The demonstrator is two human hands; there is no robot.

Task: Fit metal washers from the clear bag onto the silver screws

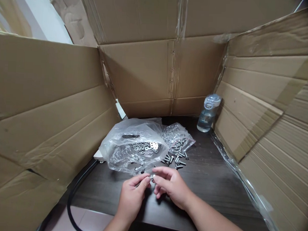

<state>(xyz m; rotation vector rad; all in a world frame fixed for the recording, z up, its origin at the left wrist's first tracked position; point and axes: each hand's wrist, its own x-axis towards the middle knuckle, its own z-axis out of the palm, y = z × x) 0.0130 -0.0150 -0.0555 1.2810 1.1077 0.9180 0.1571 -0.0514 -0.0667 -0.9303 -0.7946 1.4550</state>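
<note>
Over the front of the dark table, my left hand point(136, 192) pinches a small metal bolt point(151, 177) between thumb and forefinger. My right hand point(172, 185) meets it from the other side, its thumb and forefinger curled at a small shiny ring-like piece at the bolt's end. Whether that piece is a washer or a nut is too small to tell. Just beyond my hands lies a clear plastic bag point(119, 141) with many washers and nuts point(144, 147). To its right, loose bolts point(177, 160) spill beside a second plastic bag point(175, 132).
Cardboard walls point(137, 76) enclose the dark table point(204, 187) at left, back and right. A water bottle point(209, 113) stands at the back right corner. On the left, a black cable point(74, 190) runs from a white power strip point(99, 156) over the table edge.
</note>
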